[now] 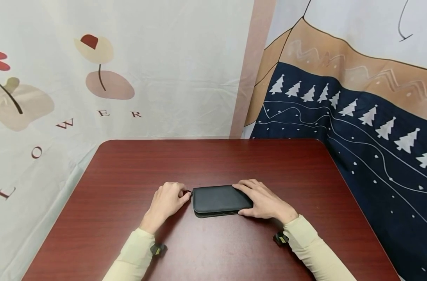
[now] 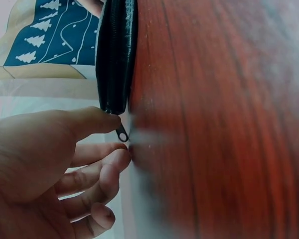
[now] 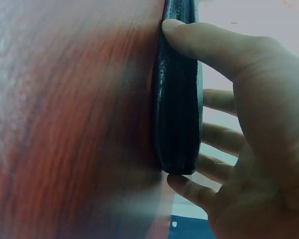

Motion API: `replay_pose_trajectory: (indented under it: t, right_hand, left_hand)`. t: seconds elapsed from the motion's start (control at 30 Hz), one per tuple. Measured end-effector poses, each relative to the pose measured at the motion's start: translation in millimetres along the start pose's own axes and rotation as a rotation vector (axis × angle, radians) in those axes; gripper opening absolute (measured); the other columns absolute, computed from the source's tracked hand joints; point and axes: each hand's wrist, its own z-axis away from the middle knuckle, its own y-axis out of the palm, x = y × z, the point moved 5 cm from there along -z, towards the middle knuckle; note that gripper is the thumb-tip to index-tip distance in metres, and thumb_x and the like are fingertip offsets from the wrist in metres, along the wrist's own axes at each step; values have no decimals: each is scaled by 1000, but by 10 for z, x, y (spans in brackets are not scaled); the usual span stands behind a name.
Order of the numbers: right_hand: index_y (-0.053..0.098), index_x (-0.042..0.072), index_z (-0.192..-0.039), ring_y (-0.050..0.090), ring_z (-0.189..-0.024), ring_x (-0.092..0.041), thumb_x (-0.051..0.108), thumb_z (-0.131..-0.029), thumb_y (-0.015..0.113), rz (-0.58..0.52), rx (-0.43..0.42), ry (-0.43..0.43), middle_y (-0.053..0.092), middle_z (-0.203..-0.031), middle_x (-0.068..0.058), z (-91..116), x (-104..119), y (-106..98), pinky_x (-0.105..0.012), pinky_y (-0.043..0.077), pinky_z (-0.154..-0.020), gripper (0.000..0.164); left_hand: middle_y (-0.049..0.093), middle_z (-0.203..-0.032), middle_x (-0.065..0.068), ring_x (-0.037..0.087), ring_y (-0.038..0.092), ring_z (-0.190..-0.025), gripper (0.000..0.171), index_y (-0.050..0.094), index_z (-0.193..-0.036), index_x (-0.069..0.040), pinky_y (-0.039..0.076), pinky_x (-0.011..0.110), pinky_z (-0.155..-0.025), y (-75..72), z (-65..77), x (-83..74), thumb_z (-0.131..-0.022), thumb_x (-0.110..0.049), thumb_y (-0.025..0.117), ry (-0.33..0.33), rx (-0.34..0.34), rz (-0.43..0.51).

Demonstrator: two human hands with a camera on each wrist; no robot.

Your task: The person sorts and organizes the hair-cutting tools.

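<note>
A black zip wallet (image 1: 220, 200) lies flat on the table, its zipper running along the edge. At its left end, a small zipper pull (image 2: 122, 135) with a ring-shaped tip sticks out. My left hand (image 1: 167, 200) is at that end; in the left wrist view the thumb touches the base of the pull, with the bent fingers a little apart below it. My right hand (image 1: 264, 199) holds the wallet's right end, thumb on the near edge and fingers over the far side. In the right wrist view, the zipper teeth (image 3: 184, 11) show just beyond the thumb.
The wallet rests on a reddish-brown wooden table (image 1: 157, 156) with rounded far corners. Behind it hangs a pale curtain (image 1: 185, 70) with flower prints and letters. To the right is a navy curtain (image 1: 361, 156) with white trees.
</note>
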Motion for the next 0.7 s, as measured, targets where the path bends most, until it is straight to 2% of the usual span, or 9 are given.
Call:
replay_pose_trajectory:
  t: [0.17,0.27,0.37,0.5,0.6,0.7]
  right_hand:
    - [53,18,-168,53,-156,-32,42,-90,94,-29,-5,3,57,-168,-8,31,10,-14,-61,47,-128,92]
    - [48,19,-172,49,-161,-33,47,-92,92,-73,-16,21,52,-173,-8,57,1,-42,-63,44,-130,95]
    - [48,20,-172,46,-165,-34,50,-94,89,-112,-44,37,49,-176,-7,69,-26,-89,-65,41,-133,94]
    - [51,17,-170,44,-166,-36,44,-97,86,-125,-102,34,50,-176,-9,60,-90,-148,-66,40,-133,85]
    - [54,14,-167,43,-166,-40,40,-98,85,-117,-148,29,52,-174,-12,52,-158,-192,-67,39,-134,80]
    - [56,14,-166,41,-167,-43,40,-99,85,-111,-181,48,52,-174,-13,45,-235,-234,-69,37,-134,78]
  left_hand:
    - [72,-81,-4,13,64,-70,10,86,-102,-15,54,34,-60,-47,51,26,-96,-22,87,17,-20,16]
    - [75,-88,-2,14,68,-73,16,86,-108,-14,57,36,-62,-92,85,44,-95,-24,88,53,-72,27]
    - [79,-99,4,21,73,-79,28,84,-118,-11,61,43,-65,-128,111,55,-96,-27,89,97,-130,26]
    - [82,-122,13,35,80,-101,45,80,-134,-8,65,56,-84,-157,120,75,-97,-34,88,123,-180,4]
    - [79,-135,17,41,78,-118,54,75,-144,-10,62,62,-97,-169,105,103,-99,-37,87,120,-189,-3]
    - [74,-144,20,45,75,-125,62,71,-150,-10,60,66,-104,-189,88,136,-98,-41,86,117,-194,-2]
